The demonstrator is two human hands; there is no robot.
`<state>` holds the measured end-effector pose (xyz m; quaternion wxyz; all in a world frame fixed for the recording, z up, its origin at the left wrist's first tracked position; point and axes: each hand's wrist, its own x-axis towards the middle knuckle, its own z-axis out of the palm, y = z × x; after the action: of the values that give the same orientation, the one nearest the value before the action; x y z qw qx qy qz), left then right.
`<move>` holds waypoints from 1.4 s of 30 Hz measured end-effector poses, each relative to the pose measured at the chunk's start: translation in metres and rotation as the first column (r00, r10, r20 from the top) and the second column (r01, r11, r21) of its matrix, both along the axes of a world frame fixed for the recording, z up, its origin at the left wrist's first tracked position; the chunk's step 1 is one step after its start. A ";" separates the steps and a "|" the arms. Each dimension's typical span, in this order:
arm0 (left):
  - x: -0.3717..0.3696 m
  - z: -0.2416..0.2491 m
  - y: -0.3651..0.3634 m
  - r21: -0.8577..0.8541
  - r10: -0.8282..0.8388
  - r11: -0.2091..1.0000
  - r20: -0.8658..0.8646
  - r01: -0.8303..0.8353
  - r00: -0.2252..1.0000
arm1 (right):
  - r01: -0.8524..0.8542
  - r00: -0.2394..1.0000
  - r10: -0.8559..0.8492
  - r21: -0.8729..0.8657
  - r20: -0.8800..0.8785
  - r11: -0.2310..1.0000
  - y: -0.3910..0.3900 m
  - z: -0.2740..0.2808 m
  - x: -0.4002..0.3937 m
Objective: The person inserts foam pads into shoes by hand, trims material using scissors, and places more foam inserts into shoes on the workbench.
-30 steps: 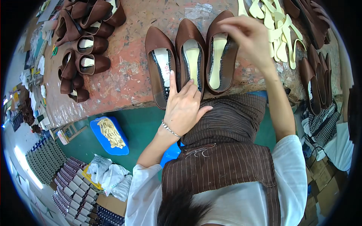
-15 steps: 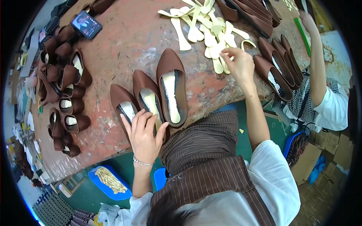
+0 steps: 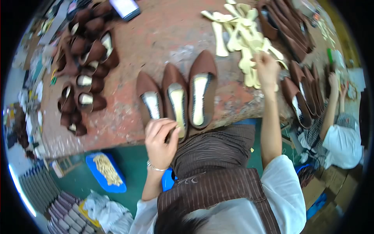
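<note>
Three brown pointed shoes stand side by side at the table's near edge, toes pointing away. Pale, narrow-waisted insole pieces show inside the middle and right ones; the left one has a whitish lining. My left hand is over the heels of the left and middle shoes, fingers curled towards the thumb; whatever is between them is hidden. At the loose pile of cream insole pieces, my right hand reaches in with fingertips drawn together. Blur hides what they pinch.
More brown shoes are heaped on the table's left side. Others stand in a row at right, beside another person's arm. A phone lies at the back. A blue tray of pale pieces is on the floor.
The view has shifted, so the table contents appear farther right. My left fingers have lifted off the shoes and curled in. My right fingertips have drawn closer together at the pile.
</note>
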<state>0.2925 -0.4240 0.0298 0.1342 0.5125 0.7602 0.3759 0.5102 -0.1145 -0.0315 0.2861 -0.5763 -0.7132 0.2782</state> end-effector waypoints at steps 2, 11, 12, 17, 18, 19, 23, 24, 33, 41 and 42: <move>0.005 0.007 0.000 -0.014 -0.001 1.000 0.251 0.005 0.968 | -0.081 0.890 -0.079 -0.326 -0.449 0.942 -0.028 0.032 -0.002; 0.021 0.003 0.028 0.055 0.022 0.992 0.809 -0.113 0.588 | -0.756 0.638 0.346 -0.475 -0.688 0.450 -0.177 0.060 -0.063; 0.017 0.001 0.026 0.095 0.017 0.987 0.749 -0.133 0.662 | -0.751 0.616 0.291 -0.434 -0.732 0.498 -0.185 0.059 -0.072; -0.004 0.001 0.002 0.105 0.023 0.986 0.694 -0.133 0.720 | -0.784 0.618 0.550 -0.384 -0.562 0.488 -0.169 0.068 -0.087; -0.007 0.003 -0.003 0.084 0.037 0.988 0.684 -0.128 0.729 | -0.771 0.629 0.501 -0.395 -0.594 0.499 -0.167 0.068 -0.089; -0.010 0.004 -0.008 0.054 0.035 0.993 0.704 -0.103 0.709 | -0.756 0.641 0.451 -0.410 -0.621 0.511 -0.164 0.068 -0.091; -0.018 0.008 -0.022 -0.016 0.007 1.000 0.797 0.010 0.604 | -0.807 0.584 0.479 -0.400 -0.656 0.436 -0.147 0.061 -0.106; -0.019 0.010 -0.025 -0.034 0.011 0.999 0.833 0.032 0.553 | -0.827 0.556 0.444 -0.417 -0.703 0.377 -0.145 0.063 -0.110; -0.010 -0.022 -0.054 0.368 -0.337 0.925 0.909 0.092 -0.246 | -0.946 0.267 0.281 -0.306 -0.922 -0.106 -0.147 0.054 -0.148; -0.036 0.012 -0.083 -0.354 0.236 0.931 0.405 -0.087 0.884 | -0.888 0.406 0.761 -0.414 -0.506 0.199 -0.136 0.028 -0.202; -0.041 0.016 -0.085 -0.361 0.260 0.922 0.301 -0.143 0.918 | -0.872 0.417 0.795 -0.440 -0.440 0.214 -0.138 0.028 -0.207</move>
<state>0.2516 -0.5090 0.0453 0.3088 0.3270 0.8267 0.3381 0.3028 -0.2523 -0.0034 -0.0718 -0.1412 -0.7561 0.6350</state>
